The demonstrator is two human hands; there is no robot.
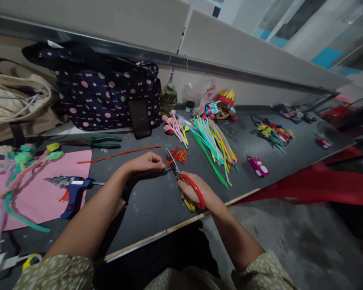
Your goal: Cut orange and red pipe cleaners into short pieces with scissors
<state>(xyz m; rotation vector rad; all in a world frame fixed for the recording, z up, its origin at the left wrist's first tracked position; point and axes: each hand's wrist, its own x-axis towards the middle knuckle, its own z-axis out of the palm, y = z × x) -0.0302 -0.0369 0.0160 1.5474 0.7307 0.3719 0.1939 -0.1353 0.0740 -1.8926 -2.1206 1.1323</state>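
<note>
My left hand (147, 162) pinches an orange pipe cleaner (145, 173), whose tail runs back under my wrist. Its tip reaches the blades of the scissors (177, 172), which have a red and a yellow handle loop. My right hand (191, 188) is wrapped around those handles, and the blades look parted. Just beyond the blades lies a small heap of short orange pieces (180, 156). Another orange pipe cleaner (121, 153) lies whole on the table behind my left hand. Whether the blades touch the held tip, I cannot tell.
Green-handled pliers (104, 141), a blue glue gun (75, 195) and fuzzy flowers on pink paper (53, 209) lie left. A dotted bag (109, 92) with a phone (139, 119) stands behind. Colored pipe cleaners (213, 145) and a purple packet (258, 166) are right.
</note>
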